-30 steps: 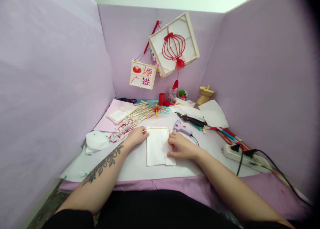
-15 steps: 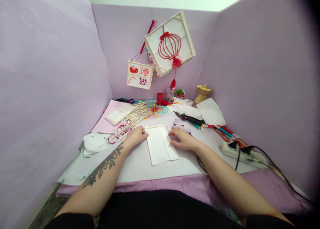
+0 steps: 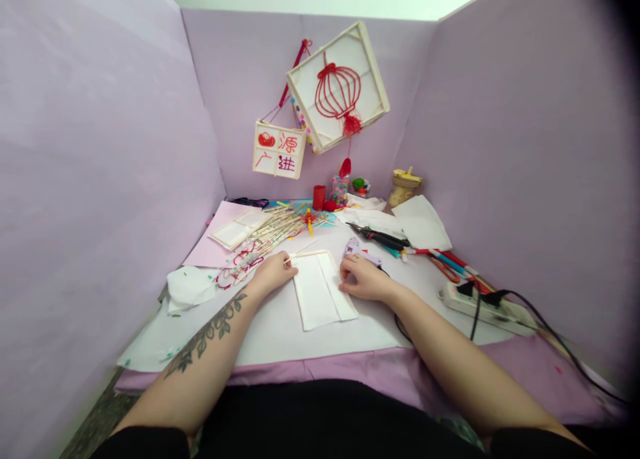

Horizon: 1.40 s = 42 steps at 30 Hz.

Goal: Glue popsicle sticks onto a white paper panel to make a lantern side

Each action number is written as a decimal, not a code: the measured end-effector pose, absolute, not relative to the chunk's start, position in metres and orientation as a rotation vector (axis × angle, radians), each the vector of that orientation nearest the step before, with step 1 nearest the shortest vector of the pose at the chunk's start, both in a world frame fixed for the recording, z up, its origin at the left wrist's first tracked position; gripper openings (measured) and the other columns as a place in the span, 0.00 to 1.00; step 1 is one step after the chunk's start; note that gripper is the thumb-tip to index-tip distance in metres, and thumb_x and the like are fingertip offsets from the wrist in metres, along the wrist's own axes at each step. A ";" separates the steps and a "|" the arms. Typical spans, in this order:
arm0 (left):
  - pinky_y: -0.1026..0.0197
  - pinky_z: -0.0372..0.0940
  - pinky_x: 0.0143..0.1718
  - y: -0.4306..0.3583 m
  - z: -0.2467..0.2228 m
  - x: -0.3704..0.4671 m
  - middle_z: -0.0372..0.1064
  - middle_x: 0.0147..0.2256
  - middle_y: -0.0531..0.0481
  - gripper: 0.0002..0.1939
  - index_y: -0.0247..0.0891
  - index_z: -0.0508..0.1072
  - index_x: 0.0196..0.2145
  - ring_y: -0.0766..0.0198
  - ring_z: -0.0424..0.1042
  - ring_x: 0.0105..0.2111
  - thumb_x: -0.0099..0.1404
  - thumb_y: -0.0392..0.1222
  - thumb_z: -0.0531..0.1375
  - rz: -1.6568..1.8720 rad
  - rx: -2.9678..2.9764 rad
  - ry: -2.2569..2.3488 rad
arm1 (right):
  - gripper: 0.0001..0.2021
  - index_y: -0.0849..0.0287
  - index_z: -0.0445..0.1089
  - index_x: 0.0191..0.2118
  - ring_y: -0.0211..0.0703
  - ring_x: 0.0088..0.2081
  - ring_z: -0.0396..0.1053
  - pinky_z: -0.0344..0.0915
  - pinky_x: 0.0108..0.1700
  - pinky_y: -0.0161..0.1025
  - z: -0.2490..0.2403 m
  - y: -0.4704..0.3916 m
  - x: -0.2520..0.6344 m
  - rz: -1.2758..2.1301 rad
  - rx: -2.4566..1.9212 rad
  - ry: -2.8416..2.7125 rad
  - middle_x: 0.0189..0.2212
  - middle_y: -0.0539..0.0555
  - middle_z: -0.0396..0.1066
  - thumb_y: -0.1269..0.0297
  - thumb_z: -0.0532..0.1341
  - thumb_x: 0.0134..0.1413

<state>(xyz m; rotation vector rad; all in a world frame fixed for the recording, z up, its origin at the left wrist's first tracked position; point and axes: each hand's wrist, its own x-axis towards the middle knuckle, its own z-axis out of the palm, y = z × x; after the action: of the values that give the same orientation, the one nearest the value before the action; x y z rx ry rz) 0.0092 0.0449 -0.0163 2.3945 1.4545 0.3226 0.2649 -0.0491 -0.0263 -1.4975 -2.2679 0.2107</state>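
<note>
Over the last second, the right hand (image 3: 364,279) has moved from the lower right edge of the white paper sheet (image 3: 323,291) up toward that sheet's upper right corner, and its fingertips now lie against the purple glue gun (image 3: 356,250). The white paper sheet has rotated slightly: its lower edge now slants toward the right of the frame, where it previously lay nearly square. The glue gun is now partly covered by the right hand. The whole scene sits slightly further left and higher in the frame, indicating a small head movement.
</note>
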 end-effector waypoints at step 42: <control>0.58 0.63 0.39 0.001 -0.003 0.062 0.71 0.34 0.39 0.14 0.32 0.76 0.34 0.56 0.70 0.37 0.65 0.33 0.50 -0.006 2.977 1.078 | 0.11 0.60 0.73 0.36 0.44 0.35 0.69 0.62 0.38 0.38 -0.028 -0.034 0.273 0.364 -1.585 -1.541 0.34 0.55 0.74 0.61 0.55 0.55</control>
<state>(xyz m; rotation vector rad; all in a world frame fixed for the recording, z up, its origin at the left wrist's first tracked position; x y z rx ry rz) 0.0616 0.0014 -0.0031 2.9769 1.0780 -0.0062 0.2727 -0.0338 -0.0283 -1.5847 -1.5415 0.3638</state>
